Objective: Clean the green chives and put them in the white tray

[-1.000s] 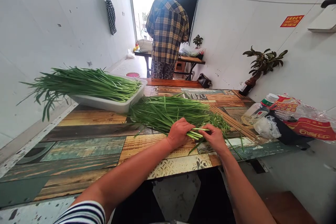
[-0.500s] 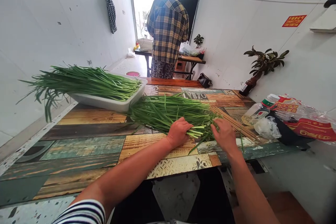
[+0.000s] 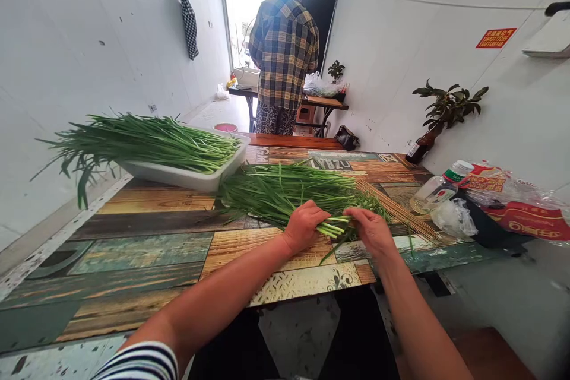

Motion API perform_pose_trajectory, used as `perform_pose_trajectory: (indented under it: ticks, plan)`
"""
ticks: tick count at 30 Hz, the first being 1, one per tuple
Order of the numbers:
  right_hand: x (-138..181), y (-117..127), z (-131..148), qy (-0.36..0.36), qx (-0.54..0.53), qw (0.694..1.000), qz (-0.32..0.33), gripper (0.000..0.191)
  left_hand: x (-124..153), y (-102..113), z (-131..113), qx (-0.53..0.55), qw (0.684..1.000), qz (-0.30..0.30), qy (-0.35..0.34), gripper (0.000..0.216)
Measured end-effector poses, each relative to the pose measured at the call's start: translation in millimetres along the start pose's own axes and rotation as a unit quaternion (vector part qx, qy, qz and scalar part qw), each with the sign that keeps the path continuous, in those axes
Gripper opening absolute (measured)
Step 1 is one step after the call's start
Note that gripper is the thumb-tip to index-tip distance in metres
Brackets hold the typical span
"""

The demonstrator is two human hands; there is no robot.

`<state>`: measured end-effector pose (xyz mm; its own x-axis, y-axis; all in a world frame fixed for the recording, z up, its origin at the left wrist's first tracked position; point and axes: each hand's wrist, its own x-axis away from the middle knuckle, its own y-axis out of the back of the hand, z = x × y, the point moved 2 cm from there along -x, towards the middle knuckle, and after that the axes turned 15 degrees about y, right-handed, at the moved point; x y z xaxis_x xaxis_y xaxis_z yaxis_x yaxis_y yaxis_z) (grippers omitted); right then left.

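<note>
My left hand (image 3: 306, 228) is closed around a small bunch of garlic chives (image 3: 333, 226), whose pale cut ends point right. At those stem ends, my right hand (image 3: 369, 229) pinches with thumb and fingers; the exact bit between them is too small to make out. Beneath and behind both hands lies a loose pile of garlic chives (image 3: 285, 185) on the wood-patterned table (image 3: 155, 255). Short green scraps (image 3: 371, 205) lie just beyond my right hand, beside thin wooden skewers (image 3: 405, 214).
A white tub (image 3: 196, 180) heaped with more chives stands at the left. To the right are a plastic bottle (image 3: 440, 187), a crumpled clear bag (image 3: 454, 217), red packaging (image 3: 529, 218) and a brown bottle (image 3: 421, 145) holding a plant. A person in a plaid shirt (image 3: 285, 47) stands beyond the table.
My right hand has moved left from the green scraps to the ends of the held stems, and its fingers have come together there. My left hand keeps its hold in place.
</note>
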<state>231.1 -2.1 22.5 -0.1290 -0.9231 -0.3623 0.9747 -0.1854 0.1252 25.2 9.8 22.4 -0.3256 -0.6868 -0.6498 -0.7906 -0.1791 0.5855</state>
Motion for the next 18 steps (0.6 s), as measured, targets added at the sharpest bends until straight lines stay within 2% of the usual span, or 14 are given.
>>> perform_pose_trajectory:
  ticks: [3,6,9,12,15,18]
  plan:
    - [-12.2,16.2,4.2,0.036,0.102,0.993,-0.055,0.035,-0.2,0.3,-0.3,-0.017,1.000,0.004,0.011,0.019]
    - [-29.0,24.2,16.2,0.143,0.262,0.952,-0.068,0.033,-0.6,1.5,-2.4,-0.043,0.999,0.015,0.014,0.021]
    - [-45.4,17.3,19.8,0.256,0.375,0.891,0.007,0.024,-0.5,2.5,-4.9,-0.058,0.998,0.030,0.020,0.027]
    - [-52.4,7.9,13.7,0.304,0.424,0.848,0.089,0.017,0.3,2.6,-4.8,-0.077,0.995,0.041,0.042,0.029]
    - [-43.4,5.4,16.9,0.320,0.418,0.841,0.123,0.017,0.5,2.9,-2.1,-0.095,0.994,0.029,0.055,0.027]
    - [-21.4,5.1,36.4,0.318,0.357,0.866,0.147,0.019,-0.2,5.1,-0.2,-0.089,0.995,-0.022,0.046,0.027]
